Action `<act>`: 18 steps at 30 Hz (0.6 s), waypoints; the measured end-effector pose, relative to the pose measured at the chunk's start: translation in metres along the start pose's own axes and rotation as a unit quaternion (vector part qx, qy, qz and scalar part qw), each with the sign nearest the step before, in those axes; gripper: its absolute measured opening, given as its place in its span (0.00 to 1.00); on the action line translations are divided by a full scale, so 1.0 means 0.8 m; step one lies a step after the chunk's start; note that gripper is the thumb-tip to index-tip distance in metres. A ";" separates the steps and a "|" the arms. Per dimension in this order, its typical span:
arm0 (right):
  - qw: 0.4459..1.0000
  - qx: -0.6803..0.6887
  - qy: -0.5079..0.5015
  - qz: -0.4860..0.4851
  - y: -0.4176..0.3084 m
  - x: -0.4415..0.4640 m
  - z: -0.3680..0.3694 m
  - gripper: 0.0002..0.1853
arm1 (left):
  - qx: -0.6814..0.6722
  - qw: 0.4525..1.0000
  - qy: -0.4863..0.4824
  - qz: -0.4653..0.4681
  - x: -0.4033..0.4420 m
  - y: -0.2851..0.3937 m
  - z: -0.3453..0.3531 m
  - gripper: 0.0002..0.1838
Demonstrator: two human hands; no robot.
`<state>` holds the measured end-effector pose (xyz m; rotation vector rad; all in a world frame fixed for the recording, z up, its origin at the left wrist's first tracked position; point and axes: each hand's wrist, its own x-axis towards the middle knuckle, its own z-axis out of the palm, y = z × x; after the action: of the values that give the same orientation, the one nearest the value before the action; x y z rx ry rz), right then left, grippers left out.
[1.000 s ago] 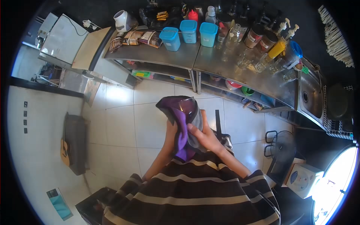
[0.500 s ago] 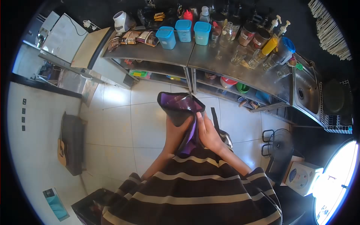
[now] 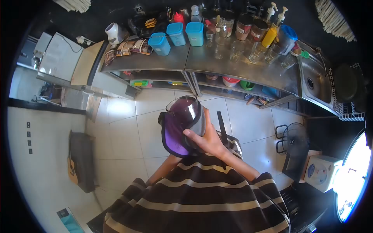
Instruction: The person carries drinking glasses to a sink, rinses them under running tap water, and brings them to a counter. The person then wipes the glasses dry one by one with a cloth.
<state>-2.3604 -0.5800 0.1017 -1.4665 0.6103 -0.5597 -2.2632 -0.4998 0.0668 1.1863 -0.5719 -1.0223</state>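
Hands [image 3: 210, 139] hold cloth [image 3: 173, 132], apparently round glass [image 3: 182, 108].

The single view looks forward and steeply down from the person's head, over the dark garment with pale stripes [image 3: 194, 192], onto the hands [image 3: 211, 140], close below at mid-view; its wide, rounded field reaches the long stainless-steel counter [image 3: 217, 66] well beyond them.

This is a kitchen: a metal worktop [image 3: 217, 64] with shelves beneath carries lidded blue tubs [image 3: 195, 35], labelled jars [image 3: 243, 29], drinking glasses [image 3: 256, 53] and pump bottles [image 3: 271, 35]. A steel sink [image 3: 315, 79] adjoins it, with a wire rack [image 3: 344, 110] alongside; the floor [image 3: 248, 124] is tiled.
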 end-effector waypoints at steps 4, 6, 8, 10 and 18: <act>0.992 0.086 0.086 0.032 -0.003 -0.003 -0.008 0.34 | -0.194 0.975 -0.051 -0.094 0.013 0.005 0.004 0.23; 0.994 0.015 0.109 0.024 -0.006 -0.009 -0.012 0.31 | -0.223 0.966 0.026 -0.129 0.025 -0.006 0.005 0.22; 0.980 -0.135 0.125 0.079 0.013 -0.009 -0.017 0.27 | 0.004 0.997 0.065 -0.046 0.028 0.020 0.022 0.26; 0.987 -0.103 0.099 0.078 -0.010 -0.010 -0.029 0.23 | 0.105 0.988 0.109 -0.034 0.030 0.067 0.052 0.27; 0.994 0.048 0.099 -0.014 -0.003 0.003 -0.036 0.39 | 0.223 0.966 0.096 0.092 0.031 0.038 0.049 0.27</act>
<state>-2.3781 -0.6028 0.1036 -1.3402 0.7091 -0.7521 -2.2738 -0.5390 0.1046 1.5750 -0.7684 -0.6247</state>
